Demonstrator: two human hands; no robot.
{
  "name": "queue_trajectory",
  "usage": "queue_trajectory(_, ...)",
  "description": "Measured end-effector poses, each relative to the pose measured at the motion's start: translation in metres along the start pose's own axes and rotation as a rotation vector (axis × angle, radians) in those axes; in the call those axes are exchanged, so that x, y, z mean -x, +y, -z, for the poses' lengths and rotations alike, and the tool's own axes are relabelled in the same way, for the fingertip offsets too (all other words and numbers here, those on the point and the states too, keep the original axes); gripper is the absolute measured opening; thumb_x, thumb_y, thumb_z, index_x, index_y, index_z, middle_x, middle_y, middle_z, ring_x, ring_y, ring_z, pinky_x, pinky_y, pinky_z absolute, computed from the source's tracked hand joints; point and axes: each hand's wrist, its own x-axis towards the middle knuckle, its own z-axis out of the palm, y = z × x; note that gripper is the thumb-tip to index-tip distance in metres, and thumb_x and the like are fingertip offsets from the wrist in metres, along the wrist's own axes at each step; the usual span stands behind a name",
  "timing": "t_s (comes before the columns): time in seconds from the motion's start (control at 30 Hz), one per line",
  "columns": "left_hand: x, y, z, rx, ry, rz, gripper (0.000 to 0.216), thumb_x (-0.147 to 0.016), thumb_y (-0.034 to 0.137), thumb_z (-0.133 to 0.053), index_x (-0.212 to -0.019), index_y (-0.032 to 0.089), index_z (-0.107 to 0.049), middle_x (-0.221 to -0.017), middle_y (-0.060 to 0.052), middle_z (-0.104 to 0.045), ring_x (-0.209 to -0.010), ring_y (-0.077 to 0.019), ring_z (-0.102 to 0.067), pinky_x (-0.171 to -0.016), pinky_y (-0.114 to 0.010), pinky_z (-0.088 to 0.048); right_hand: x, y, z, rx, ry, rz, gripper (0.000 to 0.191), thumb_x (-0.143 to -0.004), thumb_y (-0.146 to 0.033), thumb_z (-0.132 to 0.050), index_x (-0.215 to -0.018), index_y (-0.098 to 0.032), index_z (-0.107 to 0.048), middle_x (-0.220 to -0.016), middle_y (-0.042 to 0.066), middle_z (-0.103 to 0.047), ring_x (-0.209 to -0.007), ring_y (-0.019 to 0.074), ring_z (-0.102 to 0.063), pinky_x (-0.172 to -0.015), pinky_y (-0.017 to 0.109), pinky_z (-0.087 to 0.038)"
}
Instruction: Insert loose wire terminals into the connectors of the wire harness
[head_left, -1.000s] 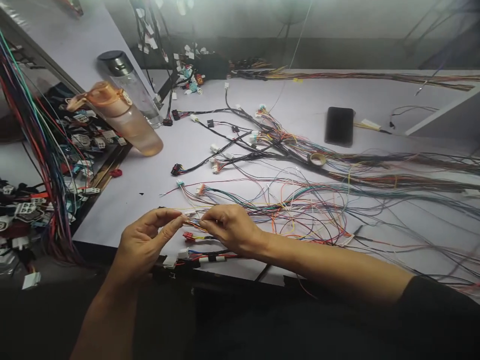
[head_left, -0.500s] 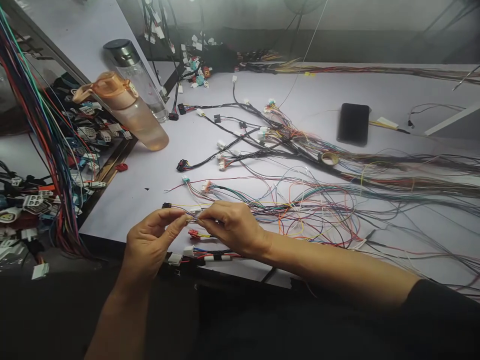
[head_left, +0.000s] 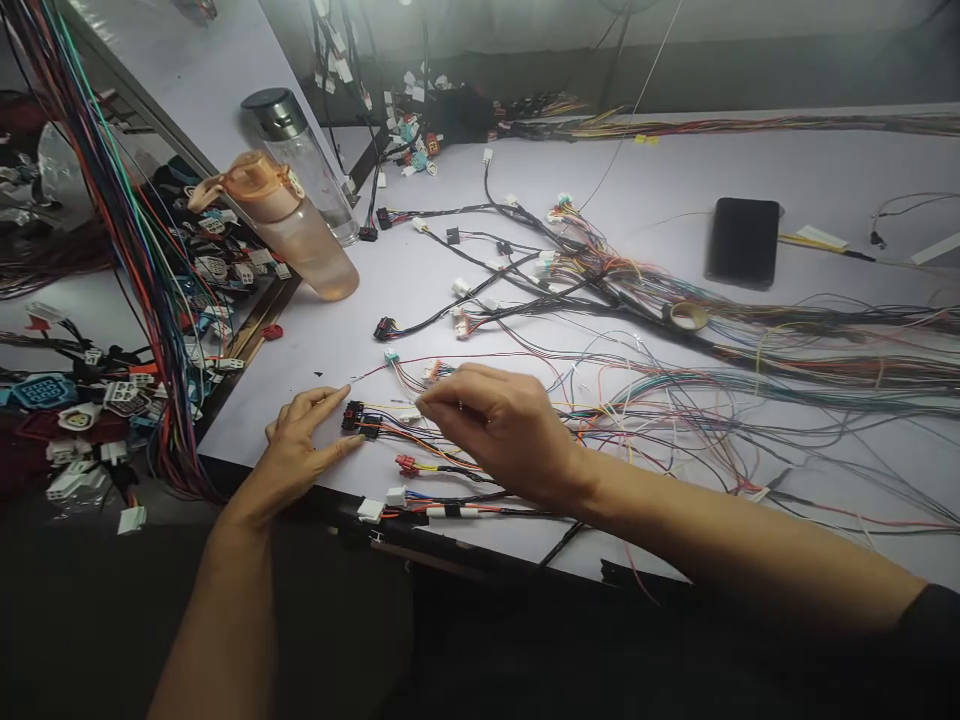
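Note:
My left hand [head_left: 300,445] lies open on the white table [head_left: 315,340] near its front edge, fingers stretched out, thumb and forefinger either side of a small black connector [head_left: 355,416]. My right hand [head_left: 502,425] is closed in a pinch at the thin coloured wires [head_left: 405,425] that run from that connector; a small white piece shows at its fingertips. Just below lie a red connector [head_left: 407,463] and white connectors [head_left: 382,502] on short leads. A wide tangle of loose wires [head_left: 660,410] spreads to the right.
An orange bottle [head_left: 289,225] and a clear bottle with a dark cap [head_left: 300,150] lean at the left. A black phone [head_left: 742,242] and a tape roll [head_left: 684,316] lie farther back. Coloured wires [head_left: 127,220] hang at the left over trays of connectors [head_left: 90,400].
Both hands dropped from holding the connector in the air to the table. My left hand let go and spread flat beside the black connector; my right hand still pinches the wires.

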Motion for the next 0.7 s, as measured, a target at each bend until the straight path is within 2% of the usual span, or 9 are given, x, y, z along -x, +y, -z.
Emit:
queue_trajectory(0.07,-0.007,-0.001,0.003,0.032,-0.024,-0.046,0.054,-0.072,0.064,-0.069,-0.116,0.033,-0.067,-0.124,-0.006,-0.059,-0.124,-0.0352,-0.044,-0.109,-0.055,-0.024,-0.010,-0.011,0.008,-0.018,0.056,0.054,0.012,-0.091,-0.014,-0.060,-0.083,-0.014,-0.069,-0.077,0.001,-0.068,-0.071,0.0078,-0.061,-0.071,0.018,-0.047)
queue_trajectory(0.13,-0.009,0.000,0.005,0.176,-0.027,-0.054,0.048,-0.069,0.058,-0.075,-0.107,0.029,-0.071,-0.115,-0.007,-0.064,-0.115,-0.0330,-0.051,-0.106,-0.051,-0.031,-0.014,-0.015,0.009,-0.026,0.067,0.081,0.012,-0.091,-0.013,-0.060,-0.083,-0.014,-0.069,-0.077,0.000,-0.068,-0.071,0.0072,-0.061,-0.071,0.018,-0.047)
queue_trajectory(0.23,-0.005,0.008,0.008,0.558,0.036,-0.012,0.047,-0.065,0.042,-0.085,-0.107,0.024,-0.071,-0.107,-0.007,-0.067,-0.104,-0.0267,-0.058,-0.098,-0.039,-0.044,-0.008,-0.008,-0.001,-0.017,0.015,0.052,0.013,-0.092,-0.015,-0.059,-0.084,-0.013,-0.070,-0.077,0.001,-0.067,-0.070,0.0078,-0.060,-0.070,0.018,-0.047)
queue_trajectory(0.33,0.000,0.023,0.008,0.887,0.102,-0.025,0.048,-0.063,0.030,-0.088,-0.109,0.023,-0.072,-0.107,-0.007,-0.068,-0.099,-0.0204,-0.062,-0.091,-0.027,-0.049,0.000,0.001,-0.014,0.019,-0.046,0.023,0.014,-0.092,-0.017,-0.059,-0.086,-0.013,-0.071,-0.077,0.002,-0.067,-0.066,0.0087,-0.059,-0.066,0.019,-0.046)
queue_trajectory(0.47,0.000,0.046,0.001,1.086,0.143,-0.091,0.052,-0.064,0.034,-0.088,-0.111,0.021,-0.071,-0.102,-0.007,-0.070,-0.092,-0.0162,-0.065,-0.085,-0.020,-0.052,0.002,0.003,-0.021,0.079,-0.081,0.029,0.017,-0.093,-0.020,-0.057,-0.086,-0.014,-0.072,-0.078,0.002,-0.067,-0.066,0.0090,-0.058,-0.066,0.019,-0.045)
queue_trajectory(0.7,-0.005,0.071,-0.015,1.218,0.173,-0.152,0.050,-0.065,0.044,-0.087,-0.105,0.018,-0.073,-0.096,-0.008,-0.071,-0.086,-0.0163,-0.066,-0.084,-0.022,-0.054,0.008,0.002,-0.024,0.144,-0.063,0.032,0.025,-0.096,-0.022,-0.049,-0.086,-0.014,-0.071,-0.079,0.003,-0.068,-0.068,0.0103,-0.060,-0.066,0.020,-0.045)
